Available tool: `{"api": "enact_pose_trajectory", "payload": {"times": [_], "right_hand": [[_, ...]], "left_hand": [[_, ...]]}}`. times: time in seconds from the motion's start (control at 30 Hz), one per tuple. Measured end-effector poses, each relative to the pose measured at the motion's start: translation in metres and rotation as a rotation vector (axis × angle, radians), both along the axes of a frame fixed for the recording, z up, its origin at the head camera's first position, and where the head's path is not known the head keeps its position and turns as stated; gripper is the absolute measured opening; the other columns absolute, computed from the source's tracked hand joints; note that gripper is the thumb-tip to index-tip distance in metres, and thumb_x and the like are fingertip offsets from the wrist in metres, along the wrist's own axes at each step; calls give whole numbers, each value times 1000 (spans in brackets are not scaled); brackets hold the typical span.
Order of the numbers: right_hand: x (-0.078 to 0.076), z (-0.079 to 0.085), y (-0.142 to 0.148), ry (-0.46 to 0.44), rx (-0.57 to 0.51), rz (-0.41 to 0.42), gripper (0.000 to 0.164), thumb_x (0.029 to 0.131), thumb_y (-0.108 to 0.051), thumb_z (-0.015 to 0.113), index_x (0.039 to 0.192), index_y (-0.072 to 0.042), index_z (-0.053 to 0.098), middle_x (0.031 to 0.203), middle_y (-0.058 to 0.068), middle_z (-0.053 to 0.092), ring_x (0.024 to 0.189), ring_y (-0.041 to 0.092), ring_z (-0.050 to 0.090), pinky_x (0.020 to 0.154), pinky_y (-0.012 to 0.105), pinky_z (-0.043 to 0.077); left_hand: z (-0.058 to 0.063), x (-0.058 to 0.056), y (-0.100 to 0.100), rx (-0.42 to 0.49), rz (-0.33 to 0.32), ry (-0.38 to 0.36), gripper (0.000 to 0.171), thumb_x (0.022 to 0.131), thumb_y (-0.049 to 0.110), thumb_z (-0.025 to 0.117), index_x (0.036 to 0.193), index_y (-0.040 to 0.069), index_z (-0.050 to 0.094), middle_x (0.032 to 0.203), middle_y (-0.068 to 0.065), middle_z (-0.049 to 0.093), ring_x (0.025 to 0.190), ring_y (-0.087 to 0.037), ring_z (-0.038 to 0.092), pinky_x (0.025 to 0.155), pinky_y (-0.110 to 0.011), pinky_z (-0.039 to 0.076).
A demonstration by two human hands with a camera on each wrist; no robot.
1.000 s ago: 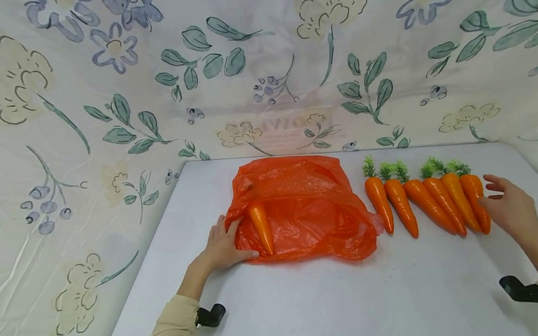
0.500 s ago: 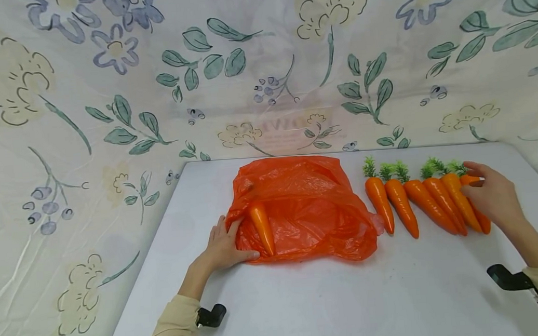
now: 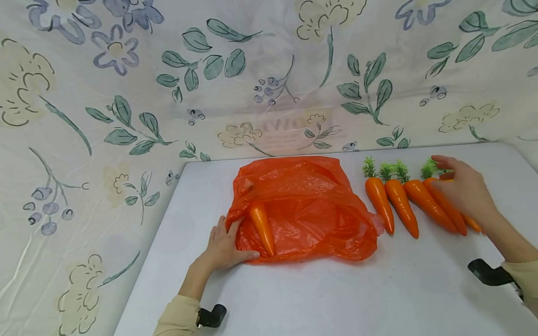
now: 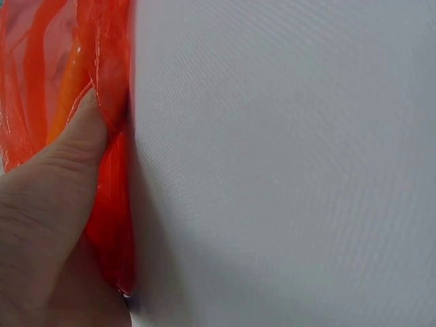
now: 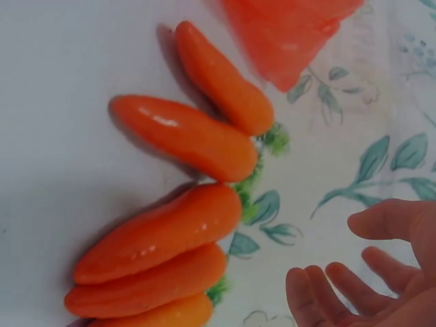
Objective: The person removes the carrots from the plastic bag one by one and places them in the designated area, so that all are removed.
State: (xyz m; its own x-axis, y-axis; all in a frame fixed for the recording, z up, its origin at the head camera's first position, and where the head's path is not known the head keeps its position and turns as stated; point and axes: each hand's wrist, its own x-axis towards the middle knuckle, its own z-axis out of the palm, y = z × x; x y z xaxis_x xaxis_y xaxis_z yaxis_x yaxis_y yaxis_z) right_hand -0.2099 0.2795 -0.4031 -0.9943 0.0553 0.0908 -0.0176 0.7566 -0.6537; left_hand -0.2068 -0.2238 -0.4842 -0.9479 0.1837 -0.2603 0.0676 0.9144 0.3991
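A red-orange plastic bag (image 3: 310, 227) lies on the white table, with one carrot (image 3: 262, 228) in its open mouth. My left hand (image 3: 225, 246) holds the bag at its left front corner; in the left wrist view the thumb (image 4: 85, 129) hooks under the bag's film. To the right of the bag, several toy-like carrots (image 3: 401, 208) with green tops lie in a row. Over the right end of that row hovers my right hand (image 3: 469, 193), its fingers spread and relaxed, holding nothing. It hides part of the rightmost carrots. The right wrist view shows the fingers apart from the carrots (image 5: 163, 231).
The white tabletop (image 3: 344, 308) extends in front of the bag and carrots. A floral cloth (image 3: 261, 59) rises behind the table and along its left side. Each wrist carries a black camera mount (image 3: 212, 316).
My right hand has moved left, from beside the rightmost carrot to above the right part of the row. The left hand, the bag and the carrots stay as they were.
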Motion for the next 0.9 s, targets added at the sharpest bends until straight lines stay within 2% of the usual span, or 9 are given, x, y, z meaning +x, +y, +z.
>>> {"api": "enact_pose_trajectory", "payload": {"times": [0.3, 0.53, 0.9], "right_hand": [[-1, 12, -30, 26, 9, 64, 55, 93, -4, 52, 146, 3, 39, 138, 34, 47, 115, 50, 49, 90, 63, 48], [-7, 18, -63, -3, -29, 102, 55, 94, -6, 54, 148, -2, 40, 143, 27, 44, 121, 46, 48, 91, 58, 52], [-9, 27, -113, 50, -40, 179, 55, 92, -3, 56, 146, -5, 45, 141, 21, 50, 119, 40, 52, 90, 53, 54]], "left_hand": [[-1, -1, 0, -3, -1, 11, 106, 76, 55, 79, 154, 7, 25, 159, -33, 5, 149, -47, 0, 119, -62, 4], [-1, 0, 0, 4, 6, -13, 106, 77, 54, 78, 154, 7, 24, 160, -32, 3, 148, -48, -1, 119, -63, 5], [-1, 1, 0, 11, 3, -10, 105, 77, 54, 78, 154, 8, 24, 160, -31, 2, 148, -48, -1, 119, -64, 5]]}}
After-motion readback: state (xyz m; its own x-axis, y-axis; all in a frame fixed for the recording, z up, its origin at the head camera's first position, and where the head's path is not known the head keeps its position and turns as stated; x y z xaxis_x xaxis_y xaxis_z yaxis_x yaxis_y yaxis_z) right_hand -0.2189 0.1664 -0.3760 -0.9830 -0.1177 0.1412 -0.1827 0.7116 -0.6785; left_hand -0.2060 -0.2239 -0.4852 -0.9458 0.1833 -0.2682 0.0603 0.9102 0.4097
